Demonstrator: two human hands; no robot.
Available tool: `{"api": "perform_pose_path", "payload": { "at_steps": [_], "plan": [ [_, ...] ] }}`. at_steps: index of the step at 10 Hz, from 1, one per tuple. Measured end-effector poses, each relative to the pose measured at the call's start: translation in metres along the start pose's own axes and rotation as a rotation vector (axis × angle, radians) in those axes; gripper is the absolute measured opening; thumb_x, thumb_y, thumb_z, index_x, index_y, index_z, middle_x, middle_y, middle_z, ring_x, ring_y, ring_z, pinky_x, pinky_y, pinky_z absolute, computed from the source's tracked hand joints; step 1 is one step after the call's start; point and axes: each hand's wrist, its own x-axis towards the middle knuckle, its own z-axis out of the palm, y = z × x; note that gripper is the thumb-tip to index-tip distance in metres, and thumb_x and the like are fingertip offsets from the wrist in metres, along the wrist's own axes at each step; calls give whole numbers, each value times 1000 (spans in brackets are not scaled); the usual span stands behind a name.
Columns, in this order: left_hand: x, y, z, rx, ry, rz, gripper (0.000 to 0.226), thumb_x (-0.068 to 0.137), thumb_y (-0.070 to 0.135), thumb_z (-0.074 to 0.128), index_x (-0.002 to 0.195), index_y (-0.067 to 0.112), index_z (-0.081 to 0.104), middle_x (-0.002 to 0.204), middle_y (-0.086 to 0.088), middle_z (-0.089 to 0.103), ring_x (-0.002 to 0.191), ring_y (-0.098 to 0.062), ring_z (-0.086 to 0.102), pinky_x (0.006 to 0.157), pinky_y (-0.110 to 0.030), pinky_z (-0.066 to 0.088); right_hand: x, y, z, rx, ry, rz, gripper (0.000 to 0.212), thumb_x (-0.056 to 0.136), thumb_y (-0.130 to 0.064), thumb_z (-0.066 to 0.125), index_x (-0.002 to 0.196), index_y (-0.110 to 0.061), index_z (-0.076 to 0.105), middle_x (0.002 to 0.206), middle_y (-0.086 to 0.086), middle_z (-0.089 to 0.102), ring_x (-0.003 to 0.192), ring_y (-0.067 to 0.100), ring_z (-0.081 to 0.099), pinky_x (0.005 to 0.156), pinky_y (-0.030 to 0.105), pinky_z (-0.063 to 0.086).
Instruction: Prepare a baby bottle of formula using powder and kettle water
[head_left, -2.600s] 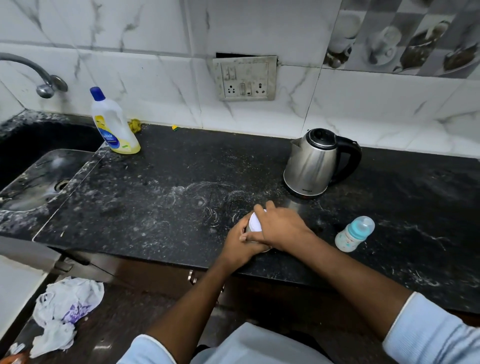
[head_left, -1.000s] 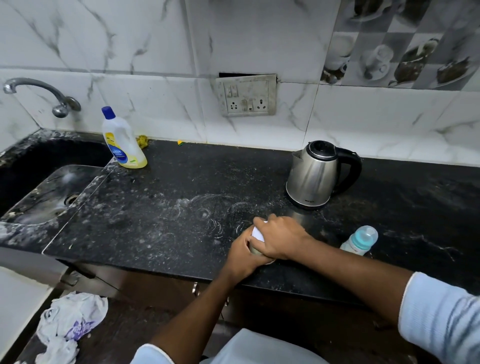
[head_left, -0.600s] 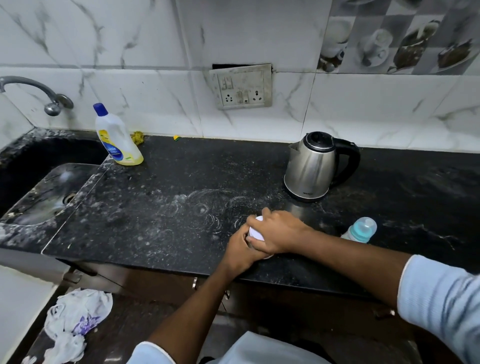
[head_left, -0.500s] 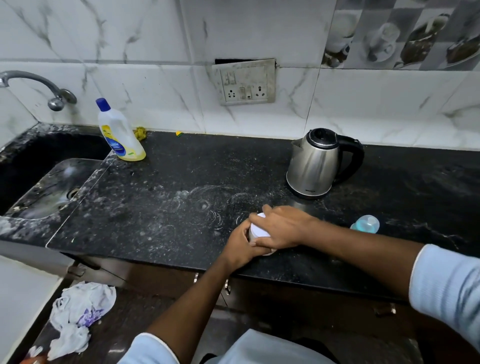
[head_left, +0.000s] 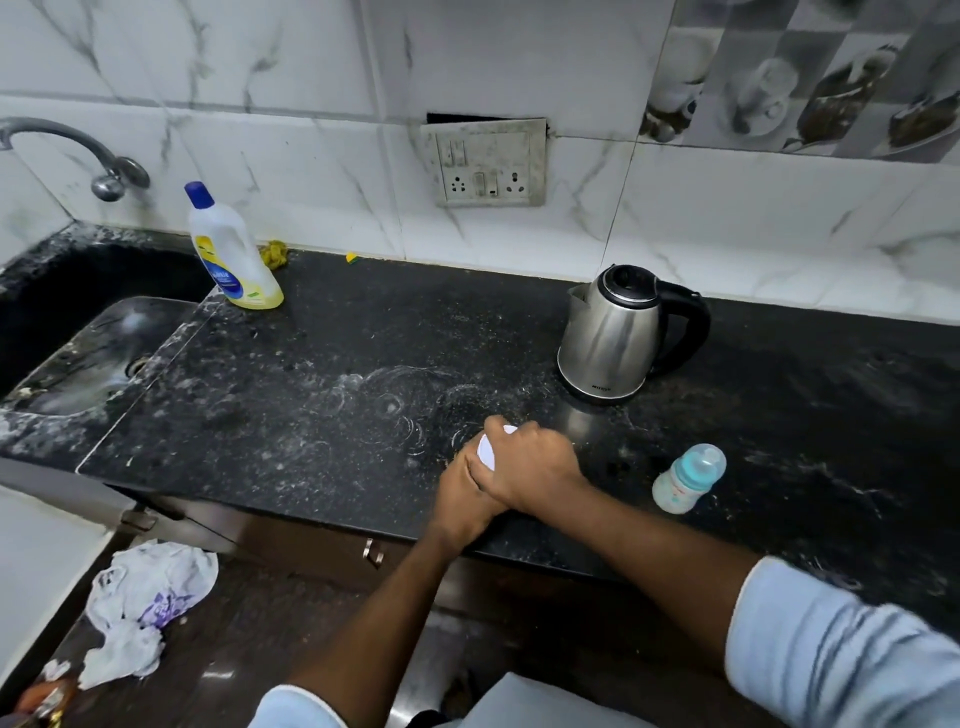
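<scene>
A: Where does everything sit?
B: A white-lidded container (head_left: 491, 449) rests near the front edge of the counter (head_left: 311, 415). The left hand (head_left: 462, 493) wraps its side and the right hand (head_left: 530, 467) curls over the lid. The capped baby bottle (head_left: 688, 478) stands to their right, the kettle (head_left: 610, 338) behind.
A: What could go wrong?
B: If the lid gives suddenly, powder could scatter, or a jerking forearm could topple the bottle.
A: Any writing?
B: Lettering low on the kettle, a blue label on the cleaner bottle (head_left: 234, 254), faint print on the baby bottle: all too small to read
</scene>
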Motion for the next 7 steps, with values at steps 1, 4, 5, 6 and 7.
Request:
{"api": "perform_pose_path", "payload": {
  "at_steps": [1, 4, 5, 6, 7],
  "plan": [
    [-5, 7, 6, 20, 31, 11, 57, 78, 17, 92, 128, 31, 68, 117, 22, 75, 108, 5, 69, 84, -9, 48, -2, -4, -1, 114, -27, 123, 65, 97, -72, 35, 129, -16, 46, 112, 20, 70, 101, 37, 70, 79, 40, 51],
    [-9, 11, -2, -31, -21, 30, 73, 73, -1, 93, 136, 22, 63, 124, 5, 76, 117, -11, 71, 96, -22, 55, -12, 7, -10, 272, -133, 108, 79, 92, -76, 34, 147, -19, 36, 132, 22, 64, 118, 39, 63, 93, 45, 48],
    [-9, 10, -4, -42, -26, -13, 78, 70, 2, 97, 135, 23, 60, 123, 3, 76, 116, -12, 71, 90, -17, 54, -28, 17, -12, 358, -163, 109, 87, 96, -76, 28, 165, -25, 13, 140, 23, 60, 123, 40, 61, 99, 46, 46],
    [-4, 7, -5, -80, -70, -63, 80, 68, 6, 98, 133, 30, 59, 126, 1, 74, 117, -19, 71, 95, -30, 59, -41, 27, -11, 401, -83, 123, 84, 99, -75, 26, 166, -28, 8, 135, 22, 63, 120, 39, 64, 98, 46, 48],
    [-9, 10, -10, -110, -163, -67, 107, 61, 12, 104, 146, 34, 43, 139, 4, 66, 126, -15, 66, 104, -31, 56, -45, 42, -13, 382, -39, 141, 76, 103, -69, 28, 165, -28, 12, 133, 19, 64, 118, 37, 65, 94, 46, 50]
  ]
}}
